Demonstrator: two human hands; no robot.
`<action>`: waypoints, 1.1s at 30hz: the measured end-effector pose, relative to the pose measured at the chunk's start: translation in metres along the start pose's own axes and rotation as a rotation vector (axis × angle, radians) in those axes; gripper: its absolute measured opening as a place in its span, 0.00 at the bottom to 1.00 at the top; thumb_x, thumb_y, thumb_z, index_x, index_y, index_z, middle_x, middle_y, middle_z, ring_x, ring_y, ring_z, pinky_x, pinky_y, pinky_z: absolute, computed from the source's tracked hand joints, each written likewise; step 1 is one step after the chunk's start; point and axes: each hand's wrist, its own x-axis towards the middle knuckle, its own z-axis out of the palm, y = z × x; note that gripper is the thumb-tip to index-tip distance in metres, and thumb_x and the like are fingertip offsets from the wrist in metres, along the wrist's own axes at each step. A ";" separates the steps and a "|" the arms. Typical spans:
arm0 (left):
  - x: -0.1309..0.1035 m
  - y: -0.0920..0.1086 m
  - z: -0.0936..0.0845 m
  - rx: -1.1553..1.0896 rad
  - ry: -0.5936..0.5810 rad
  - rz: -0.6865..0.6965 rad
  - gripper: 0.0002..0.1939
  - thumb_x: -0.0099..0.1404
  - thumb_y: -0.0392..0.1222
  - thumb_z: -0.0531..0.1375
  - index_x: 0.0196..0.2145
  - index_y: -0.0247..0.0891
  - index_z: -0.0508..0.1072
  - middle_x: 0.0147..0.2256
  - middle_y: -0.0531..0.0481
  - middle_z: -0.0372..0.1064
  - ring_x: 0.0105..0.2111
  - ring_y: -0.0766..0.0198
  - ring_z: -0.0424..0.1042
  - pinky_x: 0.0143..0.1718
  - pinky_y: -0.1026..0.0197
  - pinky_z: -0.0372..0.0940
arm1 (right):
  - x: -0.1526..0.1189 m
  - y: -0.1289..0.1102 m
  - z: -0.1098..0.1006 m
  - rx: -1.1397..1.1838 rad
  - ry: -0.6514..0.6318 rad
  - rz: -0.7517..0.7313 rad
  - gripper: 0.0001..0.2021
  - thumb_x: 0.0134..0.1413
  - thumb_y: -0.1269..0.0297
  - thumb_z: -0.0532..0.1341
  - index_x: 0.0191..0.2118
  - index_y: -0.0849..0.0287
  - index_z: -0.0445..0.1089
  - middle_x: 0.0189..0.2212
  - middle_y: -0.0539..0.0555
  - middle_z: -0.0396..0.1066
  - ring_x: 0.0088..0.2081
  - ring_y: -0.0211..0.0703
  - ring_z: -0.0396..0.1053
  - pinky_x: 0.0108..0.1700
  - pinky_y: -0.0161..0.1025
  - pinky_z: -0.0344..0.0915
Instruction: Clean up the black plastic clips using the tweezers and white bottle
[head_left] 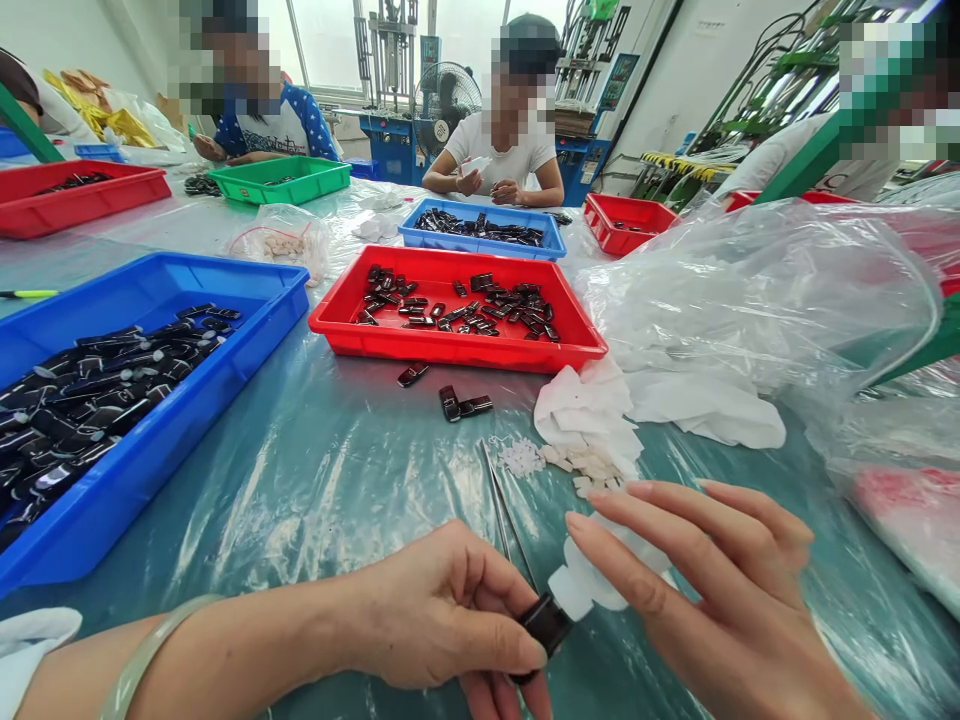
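My left hand (457, 610) pinches a small glossy black plastic part (546, 624) between thumb and fingers, low in the middle of the view. Against this part rests the white tip of a translucent white squeeze bottle (611, 585). My right hand (712, 570) is around the bottle from the right, its fingers fairly straight and partly covering it; the thumb is hidden. Just beyond my left hand, a pair of metal tweezers (501, 500) lies on the table. Little clear pieces (521, 457) and beige pads (581, 465) are heaped past the bottle.
A red tray (457, 350) of black parts stands ahead, with several loose parts (450, 402) before it. On the left is a large blue tray (247, 360) of black parts. Crumpled clear plastic (787, 290) covers the right side. Two people sit across the table near more trays.
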 end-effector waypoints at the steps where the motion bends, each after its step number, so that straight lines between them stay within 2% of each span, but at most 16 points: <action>1: 0.000 0.000 0.000 -0.004 0.000 -0.001 0.16 0.53 0.49 0.63 0.28 0.31 0.73 0.24 0.48 0.73 0.18 0.70 0.70 0.19 0.71 0.64 | 0.001 -0.001 0.000 0.000 0.006 0.010 0.15 0.60 0.73 0.50 0.46 0.51 0.68 0.41 0.52 0.73 0.46 0.47 0.66 0.50 0.52 0.54; 7: 0.001 0.000 0.000 -0.029 -0.012 0.002 0.16 0.52 0.50 0.64 0.28 0.31 0.72 0.23 0.48 0.73 0.18 0.69 0.70 0.18 0.71 0.64 | 0.006 -0.002 0.004 0.057 0.024 0.057 0.14 0.58 0.76 0.53 0.44 0.53 0.70 0.39 0.53 0.73 0.44 0.48 0.66 0.47 0.51 0.56; 13: 0.000 -0.002 -0.001 -0.039 -0.024 0.014 0.16 0.51 0.49 0.65 0.29 0.31 0.72 0.24 0.47 0.73 0.18 0.70 0.70 0.19 0.71 0.64 | 0.007 -0.003 0.013 0.141 0.157 0.126 0.14 0.57 0.79 0.53 0.40 0.53 0.71 0.36 0.52 0.73 0.42 0.44 0.66 0.44 0.48 0.59; 27: 0.000 0.000 -0.003 -0.038 -0.046 0.011 0.18 0.51 0.51 0.65 0.31 0.31 0.76 0.24 0.47 0.74 0.19 0.68 0.71 0.21 0.69 0.67 | 0.005 0.002 0.013 0.179 0.136 0.085 0.11 0.62 0.69 0.51 0.39 0.51 0.70 0.36 0.52 0.72 0.42 0.45 0.66 0.44 0.46 0.60; 33: -0.001 -0.001 -0.005 -0.053 -0.051 0.019 0.18 0.52 0.50 0.64 0.34 0.31 0.76 0.24 0.47 0.73 0.18 0.68 0.71 0.23 0.66 0.68 | 0.004 0.005 0.008 0.152 0.079 0.051 0.12 0.61 0.72 0.50 0.40 0.51 0.69 0.38 0.52 0.72 0.43 0.45 0.65 0.47 0.49 0.57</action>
